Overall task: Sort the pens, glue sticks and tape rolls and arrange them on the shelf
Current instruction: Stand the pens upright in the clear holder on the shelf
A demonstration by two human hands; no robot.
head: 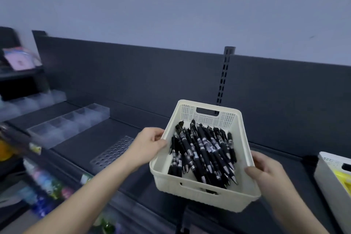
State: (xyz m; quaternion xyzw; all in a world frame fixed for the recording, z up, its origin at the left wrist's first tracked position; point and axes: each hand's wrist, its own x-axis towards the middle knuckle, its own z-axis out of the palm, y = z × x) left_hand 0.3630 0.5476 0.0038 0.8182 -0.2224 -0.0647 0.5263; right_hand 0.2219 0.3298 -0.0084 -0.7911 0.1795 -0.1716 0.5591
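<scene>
Basket (206,193) carry: keeping the load level

Left hand (150,144) and right hand (266,170) are each clasping a side rim of the basket. Pens (203,151) are lying loose inside the basket, between the hands and clear of the fingers (159,140). Keeping the basket level is advisable while lowering it onto the shelf (140,190) beneath the basket.

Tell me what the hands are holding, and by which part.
Both hold the cream basket of black pens by its long side rims: the left hand grips the left rim, the right hand the right rim, thumbs over the edge.
</scene>
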